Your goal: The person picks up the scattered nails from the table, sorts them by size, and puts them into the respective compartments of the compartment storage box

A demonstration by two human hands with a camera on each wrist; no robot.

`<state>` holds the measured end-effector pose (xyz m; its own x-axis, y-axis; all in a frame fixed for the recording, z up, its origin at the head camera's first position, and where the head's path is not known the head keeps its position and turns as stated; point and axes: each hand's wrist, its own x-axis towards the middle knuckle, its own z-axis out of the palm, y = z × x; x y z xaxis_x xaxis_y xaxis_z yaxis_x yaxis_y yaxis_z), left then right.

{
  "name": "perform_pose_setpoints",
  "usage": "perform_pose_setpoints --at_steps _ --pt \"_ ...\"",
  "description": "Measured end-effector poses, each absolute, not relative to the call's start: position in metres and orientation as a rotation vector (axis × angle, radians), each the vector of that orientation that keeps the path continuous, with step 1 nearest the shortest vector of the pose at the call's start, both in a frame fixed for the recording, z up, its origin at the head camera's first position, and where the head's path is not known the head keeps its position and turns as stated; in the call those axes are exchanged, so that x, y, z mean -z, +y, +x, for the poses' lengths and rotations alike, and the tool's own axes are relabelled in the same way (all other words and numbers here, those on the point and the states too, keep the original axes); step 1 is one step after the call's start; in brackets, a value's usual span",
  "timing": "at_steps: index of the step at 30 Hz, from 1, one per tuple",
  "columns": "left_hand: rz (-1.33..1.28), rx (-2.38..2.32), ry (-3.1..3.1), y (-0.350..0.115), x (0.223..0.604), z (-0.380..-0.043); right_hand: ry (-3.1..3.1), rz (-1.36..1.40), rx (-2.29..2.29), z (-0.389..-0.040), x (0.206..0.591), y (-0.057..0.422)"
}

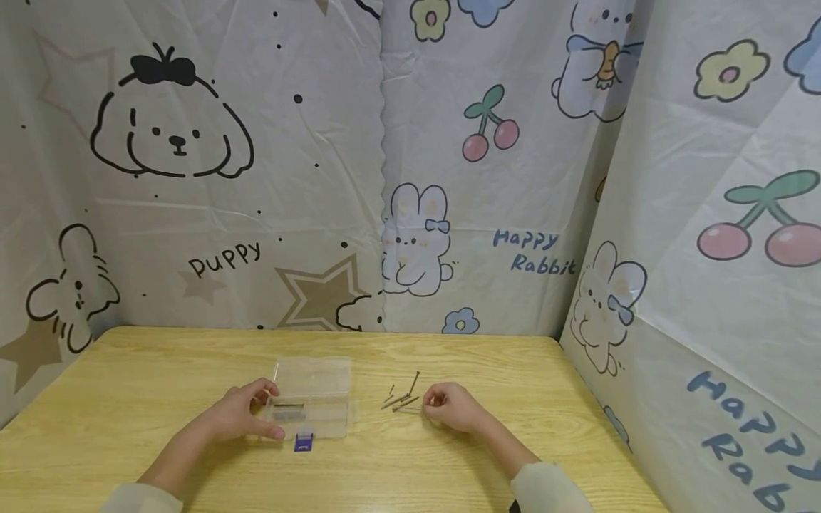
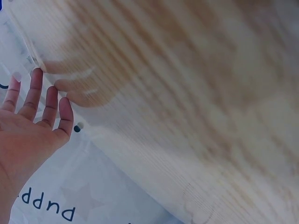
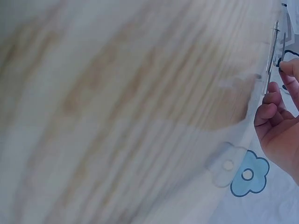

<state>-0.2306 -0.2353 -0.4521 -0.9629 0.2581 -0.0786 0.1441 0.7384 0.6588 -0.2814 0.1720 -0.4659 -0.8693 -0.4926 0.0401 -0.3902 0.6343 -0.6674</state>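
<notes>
A clear plastic box lies with its lid folded back on the table, a purple latch at its front. My left hand holds the box's left side, thumb at the front corner and fingers further back. In the left wrist view the fingers of that hand are spread and slightly bent. A thin dark metal piece lies in the box's front part. Right of the box is a loose group of nails of different lengths. At their right, my right hand pinches one nail between thumb and finger.
The wood-grain table ends at a printed cloth hung behind it. Another printed cloth stands along the right edge. Both wrist views show mostly blurred tabletop.
</notes>
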Motion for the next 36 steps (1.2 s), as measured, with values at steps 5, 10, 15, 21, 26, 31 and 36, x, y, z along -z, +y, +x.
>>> perform_pose_setpoints --at_steps 5,10,15,21,26,31,36 --pt "0.325 -1.036 2.77 -0.235 0.452 -0.231 2.691 -0.742 1.074 -0.28 0.461 0.165" --pt "0.326 -1.035 2.766 -0.235 0.451 -0.231 2.669 -0.747 1.11 -0.279 0.457 0.154" --pt "0.324 -1.038 2.761 -0.236 0.452 -0.232 2.679 -0.755 1.117 -0.28 0.456 0.141" --pt "0.315 -1.04 2.767 -0.235 0.452 -0.231 2.662 -0.754 1.144 -0.279 0.455 0.127" --pt "0.307 -1.046 2.762 -0.234 0.45 -0.23 2.631 -0.773 1.18 -0.276 0.452 0.116" --pt "0.305 -1.051 2.759 -0.234 0.451 -0.229 2.659 -0.784 1.156 -0.276 0.449 0.106" --pt "0.304 -1.041 2.771 -0.235 0.451 -0.23 2.665 -0.79 1.155 -0.277 0.449 0.098"
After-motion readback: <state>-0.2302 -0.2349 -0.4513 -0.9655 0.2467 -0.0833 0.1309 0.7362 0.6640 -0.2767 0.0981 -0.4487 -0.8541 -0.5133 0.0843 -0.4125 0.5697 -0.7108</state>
